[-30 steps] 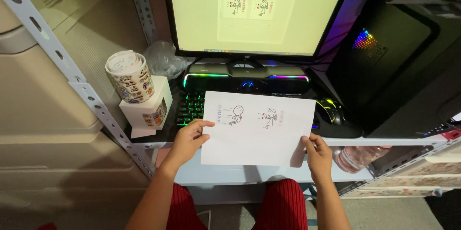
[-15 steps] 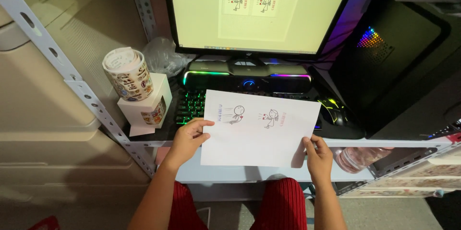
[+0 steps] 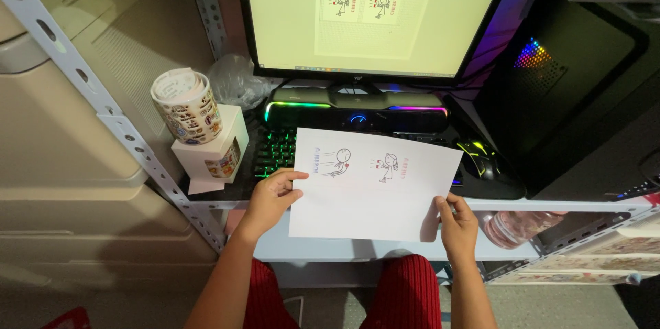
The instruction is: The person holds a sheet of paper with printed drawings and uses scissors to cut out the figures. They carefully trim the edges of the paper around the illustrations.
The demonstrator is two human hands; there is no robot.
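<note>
I hold a white sheet of paper (image 3: 375, 188) with two small stick-figure drawings flat above the front of the desk shelf. My left hand (image 3: 271, 195) grips its left edge, thumb on top. My right hand (image 3: 457, 222) pinches its lower right corner. The sheet covers most of a backlit keyboard (image 3: 275, 154). Behind it a monitor (image 3: 375, 16) shows the same two drawings on a pale yellow page.
A lit speaker bar (image 3: 357, 109) lies under the monitor. A mouse (image 3: 481, 157) sits right of the keyboard, beside a black computer tower (image 3: 577, 81). A roll of stickers (image 3: 185, 105) stands on a white box (image 3: 213, 154) at left, by a metal rack post (image 3: 89, 88).
Both hands keep their hold on the sheet. The paper has tilted slightly clockwise. My view has moved a little closer to the desk.
</note>
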